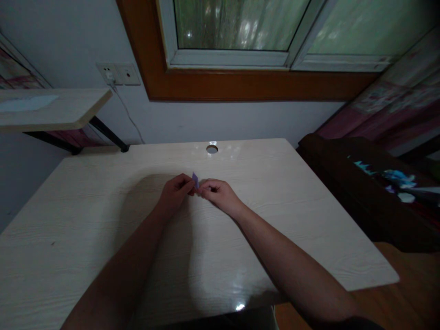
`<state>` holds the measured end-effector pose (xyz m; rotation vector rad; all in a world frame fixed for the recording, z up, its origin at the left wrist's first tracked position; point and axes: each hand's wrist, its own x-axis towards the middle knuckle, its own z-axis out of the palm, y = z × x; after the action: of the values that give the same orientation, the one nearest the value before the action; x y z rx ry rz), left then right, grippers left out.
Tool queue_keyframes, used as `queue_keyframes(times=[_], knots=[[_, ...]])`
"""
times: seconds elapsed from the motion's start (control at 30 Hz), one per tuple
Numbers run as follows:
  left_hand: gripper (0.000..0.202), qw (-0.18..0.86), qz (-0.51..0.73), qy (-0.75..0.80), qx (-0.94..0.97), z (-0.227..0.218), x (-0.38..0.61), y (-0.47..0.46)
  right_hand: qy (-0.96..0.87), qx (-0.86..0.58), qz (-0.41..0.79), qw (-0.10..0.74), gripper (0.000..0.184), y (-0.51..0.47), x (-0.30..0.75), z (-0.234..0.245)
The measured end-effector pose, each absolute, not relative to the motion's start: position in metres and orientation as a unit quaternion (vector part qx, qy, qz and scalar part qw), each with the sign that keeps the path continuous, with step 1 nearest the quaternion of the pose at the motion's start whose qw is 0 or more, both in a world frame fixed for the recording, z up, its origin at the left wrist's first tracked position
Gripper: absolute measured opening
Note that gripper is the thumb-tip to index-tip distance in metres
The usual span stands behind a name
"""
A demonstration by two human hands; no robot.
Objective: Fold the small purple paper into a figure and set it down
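Note:
Between my two hands, above the pale wooden desk (pixel 275 192), is a small purple piece (pixel 195 179) that looks like folded paper. My left hand (pixel 178 188) pinches it from the left, and its upper part sticks up past the fingertips. On the other side my right hand (pixel 217 192) has its thumb and fingers pressed together at the lower edge of the piece. The fingertips of both hands nearly meet there. They hide the lower part of the piece, so its full shape cannot be made out.
A round cable hole (pixel 212 149) lies near the desk's back edge. At the left a raised shelf (pixel 51 117) stands on black legs. A white cord (pixel 127 110) runs down from the wall socket (pixel 118 74). Right of the desk is a dark brown piece of furniture (pixel 347 183) with colourful items.

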<state>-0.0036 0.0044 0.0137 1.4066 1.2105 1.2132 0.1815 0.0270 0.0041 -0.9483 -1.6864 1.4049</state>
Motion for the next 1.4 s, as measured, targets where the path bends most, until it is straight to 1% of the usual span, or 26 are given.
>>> queue_keyframes(times=[0.23, 0.47, 0.77, 1.0, 1.17, 1.4], knots=[[0.023, 0.438, 0.497, 0.488, 0.568, 0.0119, -0.0034, 0.0053, -0.651, -0.371, 0.549, 0.370, 0.020, 0.0275, 0.1814, 0.0025], [0.025, 0.452, 0.489, 0.491, 0.562, 0.0130, -0.0030, 0.0055, -0.649, -0.380, 0.539, 0.379, 0.019, 0.0268, 0.1815, 0.0042], [0.029, 0.425, 0.444, 0.516, 0.596, 0.0078, -0.0045, 0.0071, -0.673, -0.359, 0.517, 0.389, 0.022, 0.0282, 0.1803, -0.0007], [0.024, 0.443, 0.456, 0.514, 0.576, 0.0075, -0.0057, 0.0069, -0.684, -0.363, 0.500, 0.387, 0.021, 0.0279, 0.1808, -0.0001], [0.020, 0.484, 0.470, 0.494, 0.548, 0.0083, -0.0056, 0.0064, -0.685, -0.357, 0.501, 0.390, 0.018, 0.0266, 0.1804, 0.0030], [0.021, 0.510, 0.484, 0.474, 0.530, 0.0135, -0.0035, 0.0043, -0.691, -0.347, 0.500, 0.389, 0.015, 0.0268, 0.1822, 0.0041]])
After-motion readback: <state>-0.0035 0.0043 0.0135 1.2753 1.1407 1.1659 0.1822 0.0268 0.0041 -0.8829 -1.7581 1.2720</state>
